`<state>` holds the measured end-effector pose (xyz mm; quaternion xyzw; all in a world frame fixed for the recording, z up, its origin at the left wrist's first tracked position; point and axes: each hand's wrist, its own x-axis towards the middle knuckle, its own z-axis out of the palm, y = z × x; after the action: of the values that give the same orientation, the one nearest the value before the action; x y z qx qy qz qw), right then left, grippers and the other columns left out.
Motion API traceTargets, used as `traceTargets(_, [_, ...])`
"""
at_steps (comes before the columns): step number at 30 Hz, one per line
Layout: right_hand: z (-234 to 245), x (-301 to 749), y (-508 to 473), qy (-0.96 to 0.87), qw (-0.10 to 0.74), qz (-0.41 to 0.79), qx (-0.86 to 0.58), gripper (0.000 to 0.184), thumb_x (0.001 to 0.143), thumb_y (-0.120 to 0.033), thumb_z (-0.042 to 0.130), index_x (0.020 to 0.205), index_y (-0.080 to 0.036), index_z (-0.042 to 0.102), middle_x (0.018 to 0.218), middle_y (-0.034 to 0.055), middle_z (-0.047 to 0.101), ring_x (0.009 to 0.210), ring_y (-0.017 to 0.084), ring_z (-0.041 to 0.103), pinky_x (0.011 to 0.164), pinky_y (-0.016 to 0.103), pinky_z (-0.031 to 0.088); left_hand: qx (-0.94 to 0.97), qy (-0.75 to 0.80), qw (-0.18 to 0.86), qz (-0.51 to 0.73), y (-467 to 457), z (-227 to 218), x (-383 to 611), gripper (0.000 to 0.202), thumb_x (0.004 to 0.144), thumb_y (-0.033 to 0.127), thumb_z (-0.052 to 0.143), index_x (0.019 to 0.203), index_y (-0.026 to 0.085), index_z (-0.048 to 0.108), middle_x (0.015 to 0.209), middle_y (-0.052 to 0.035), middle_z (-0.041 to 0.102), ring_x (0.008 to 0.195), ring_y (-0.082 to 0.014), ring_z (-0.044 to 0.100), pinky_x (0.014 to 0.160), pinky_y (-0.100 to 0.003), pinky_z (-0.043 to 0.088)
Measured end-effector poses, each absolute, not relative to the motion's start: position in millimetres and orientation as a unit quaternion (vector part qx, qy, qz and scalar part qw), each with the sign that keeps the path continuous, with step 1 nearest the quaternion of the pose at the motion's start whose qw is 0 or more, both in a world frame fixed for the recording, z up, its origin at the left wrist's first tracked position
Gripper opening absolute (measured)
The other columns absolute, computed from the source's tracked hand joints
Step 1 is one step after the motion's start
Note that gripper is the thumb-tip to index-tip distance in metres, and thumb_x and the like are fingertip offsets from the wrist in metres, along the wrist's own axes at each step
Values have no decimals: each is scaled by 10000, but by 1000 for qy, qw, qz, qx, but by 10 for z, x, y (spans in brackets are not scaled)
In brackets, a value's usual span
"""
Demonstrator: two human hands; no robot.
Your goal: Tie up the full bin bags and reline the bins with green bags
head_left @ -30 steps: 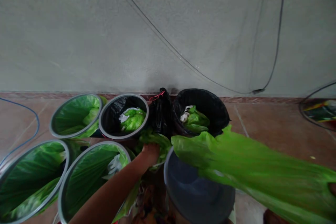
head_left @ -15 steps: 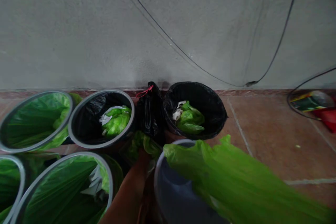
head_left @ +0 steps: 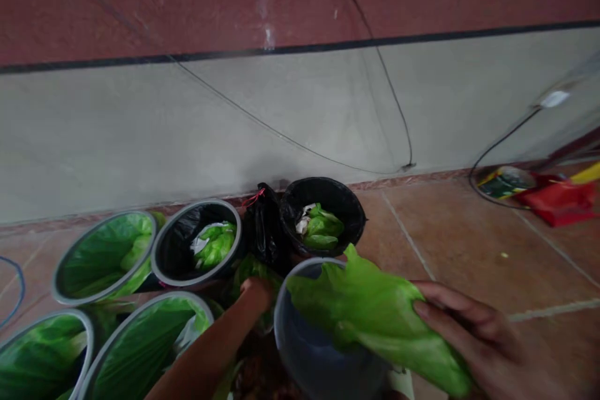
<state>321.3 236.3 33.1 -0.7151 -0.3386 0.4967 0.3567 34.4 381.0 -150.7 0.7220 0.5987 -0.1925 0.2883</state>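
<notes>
Right hand (head_left: 473, 325) pinching green bag (head_left: 379, 312), its far end over mouth of grey bin (head_left: 280, 319). Left hand (head_left: 259, 295) at green bundle (head_left: 248, 266), just left of that bin, near tied black bag (head_left: 265, 228); whether it grips, cannot tell.

Left hand (head_left: 259, 294) reaches forward; right hand (head_left: 482, 331) pinches.

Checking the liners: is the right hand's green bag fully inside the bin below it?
Not fully: the green bag extends over the grey bin, one end outside, in the right hand.
</notes>
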Motion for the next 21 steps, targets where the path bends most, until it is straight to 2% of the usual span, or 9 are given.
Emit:
traceTargets(3, [345, 3122, 2402, -372, 381, 533, -658, 418, 720, -539, 685, 1006, -236, 729, 906, 63, 752, 740, 218, 693, 629, 271, 566, 766, 551, 292, -153, 3818, -784, 478, 306, 762, 260, 593, 1025, 160, 715, 1082, -178, 699, 1080, -337, 635, 927, -470, 486])
traceTargets(5, [308, 3088, 2384, -400, 393, 544, -625, 420, 726, -513, 688, 1018, -213, 718, 916, 66, 744, 735, 202, 681, 634, 271, 549, 829, 455, 323, -33, 3738, -264, 649, 593, 785, 269, 571, 1370, 205, 494, 1380, -121, 540, 1243, -240, 532, 1047, -372, 415])
traceTargets(7, [282, 3060, 2355, -443, 395, 540, -597, 388, 742, -474, 680, 1010, -196, 713, 908, 60, 734, 725, 183, 664, 635, 265, 527, 884, 339, 320, 42, 3587, 156, 873, 799, 724, 245, 634, 1468, 255, 344, 1544, -80, 326, 1381, -228, 361, 1119, -367, 330])
traceTargets(8, [283, 3048, 2342, -470, 395, 533, -582, 363, 748, -447, 678, 1002, -190, 714, 903, 56, 729, 740, 178, 659, 655, 266, 520, 901, 299, 308, 57, 3496, 303, 990, 810, 702, 232, 655, 1457, 266, 362, 1560, -70, 292, 1403, -237, 319, 1135, -385, 299])
traceTargets(10, [308, 3045, 2324, -519, 395, 518, -554, 330, 751, -396, 677, 997, -178, 715, 907, 52, 723, 800, 181, 653, 717, 272, 511, 926, 245, 284, 46, 3316, 460, 1186, 627, 705, 224, 661, 1319, 253, 536, 1487, -72, 418, 1368, -254, 367, 1141, -425, 265])
traceTargets(12, [338, 3093, 2316, -546, 398, 509, -534, 347, 743, -370, 678, 1023, -167, 706, 942, 57, 722, 851, 189, 651, 750, 279, 507, 933, 253, 255, 19, 3174, 482, 1273, 345, 758, 238, 630, 1102, 239, 663, 1260, -67, 622, 1233, -252, 509, 1129, -479, 237])
traceTargets(14, [340, 3207, 2311, -561, 390, 488, -543, 359, 745, -344, 660, 1057, -170, 691, 972, 58, 722, 853, 188, 652, 735, 277, 506, 924, 311, 223, 14, 3089, 452, 1226, 181, 818, 271, 585, 965, 239, 686, 1054, -43, 701, 1090, -232, 593, 1114, -512, 216])
traceTargets(17, [272, 3450, 2295, -589, 341, 387, -622, 308, 765, -260, 595, 1054, -208, 692, 986, 49, 729, 854, 188, 659, 742, 280, 496, 895, 404, 186, 21, 3034, 423, 1002, 153, 865, 289, 533, 896, 251, 677, 948, -13, 718, 990, -204, 624, 1090, -488, 236])
traceTargets(21, [158, 3674, 2263, -609, 250, 267, -703, 322, 776, -169, 519, 1034, -214, 706, 1019, 60, 731, 886, 189, 664, 798, 282, 475, 870, 468, 153, 17, 2948, 386, 783, 157, 873, 256, 512, 875, 246, 668, 963, -17, 713, 972, -192, 624, 1051, -434, 280])
